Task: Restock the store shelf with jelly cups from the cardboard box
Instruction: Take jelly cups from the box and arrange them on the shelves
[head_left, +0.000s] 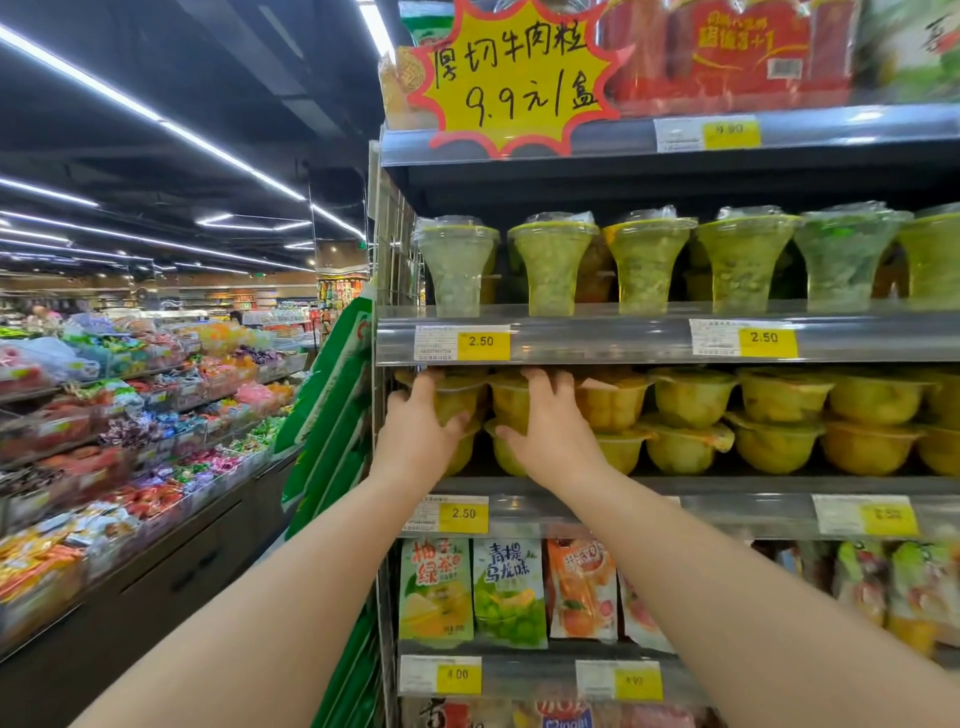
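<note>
With both bare forearms stretched up to the middle shelf (675, 486): left hand (421, 434) cupped around the end jelly cup (457, 397) of the upper tier, thumb against its front; right hand (553, 434) wrapped over the neighbouring jelly cup (506, 397), fingers (545, 382) across its lid. Remaining yellow cups (779, 421) stacked two high to the right. Cups beneath the palms largely hidden; far-right stock blurred.

Jelly cups (691, 397) tight under shelf lip (623, 340)
</note>
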